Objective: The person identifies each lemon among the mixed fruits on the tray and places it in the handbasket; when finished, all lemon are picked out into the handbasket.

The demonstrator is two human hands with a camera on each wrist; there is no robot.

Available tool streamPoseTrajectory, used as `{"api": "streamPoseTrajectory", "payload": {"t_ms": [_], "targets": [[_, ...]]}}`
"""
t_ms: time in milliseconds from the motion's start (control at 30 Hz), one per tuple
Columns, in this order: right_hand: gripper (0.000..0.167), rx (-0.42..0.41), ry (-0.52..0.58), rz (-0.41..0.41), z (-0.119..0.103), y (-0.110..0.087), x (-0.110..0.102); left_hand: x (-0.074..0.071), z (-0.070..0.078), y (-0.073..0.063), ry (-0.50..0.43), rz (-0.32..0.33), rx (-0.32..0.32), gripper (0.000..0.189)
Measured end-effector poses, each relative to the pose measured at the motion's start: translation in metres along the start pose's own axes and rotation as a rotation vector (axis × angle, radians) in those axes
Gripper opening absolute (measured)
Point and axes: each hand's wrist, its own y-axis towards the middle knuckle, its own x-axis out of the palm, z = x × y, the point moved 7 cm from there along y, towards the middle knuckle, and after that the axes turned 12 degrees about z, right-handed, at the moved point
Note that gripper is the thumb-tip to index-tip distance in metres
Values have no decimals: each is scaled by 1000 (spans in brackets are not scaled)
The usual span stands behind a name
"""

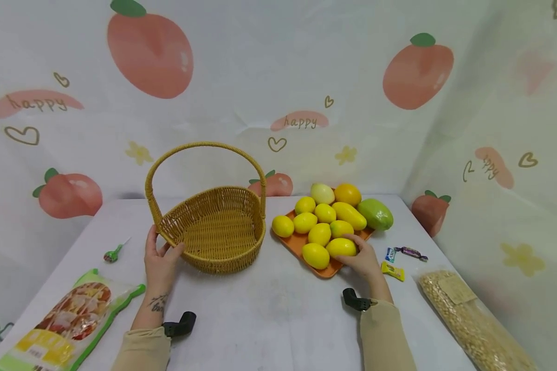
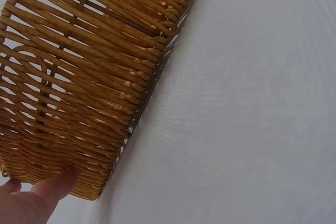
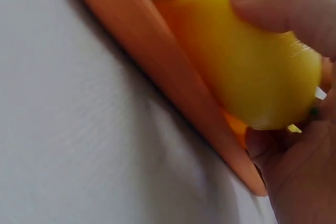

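Observation:
A wicker basket (image 1: 223, 232) with a tall arched handle stands left of centre, with no fruit in it. My left hand (image 1: 161, 257) holds its left front side, the thumb against the woven wall (image 2: 79, 93) and the other fingers round the corner, partly hidden. At the right, my right hand (image 1: 363, 257) grips a yellow lemon (image 1: 341, 248) at the near right of an orange tray (image 1: 325, 271). The right wrist view shows thumb and fingers on opposite sides of that lemon (image 3: 262, 77), just above the tray's rim (image 3: 152, 51).
More lemons (image 1: 305, 222), a yellow mango (image 1: 349, 215), a green mango (image 1: 376, 214), an orange (image 1: 348, 195) and a pale round fruit (image 1: 322, 194) crowd the tray. Wrapped candies (image 1: 392, 271), a lollipop (image 1: 113, 254), a printed bag (image 1: 69, 324) and a bag of kernels (image 1: 473, 319) lie around.

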Motion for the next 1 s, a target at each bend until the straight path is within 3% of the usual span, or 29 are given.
{"api": "streamPoseTrajectory", "payload": {"t_ms": [200, 333, 500, 767, 1000], "targets": [[59, 7, 267, 67, -18, -4, -3, -1, 2, 1, -45, 3, 21, 82], [51, -28, 440, 38, -42, -12, 6, 0, 0, 0, -58, 0, 6, 82], [49, -119, 503, -39, -82, -28, 27, 5, 1, -1, -69, -19, 13, 82], [57, -251, 512, -249, -151, -47, 96, 10, 0, -1, -100, -29, 4, 82], [54, -276, 449, -308, -207, -44, 172, -1, -3, 1, -79, 12, 5, 82]]}}
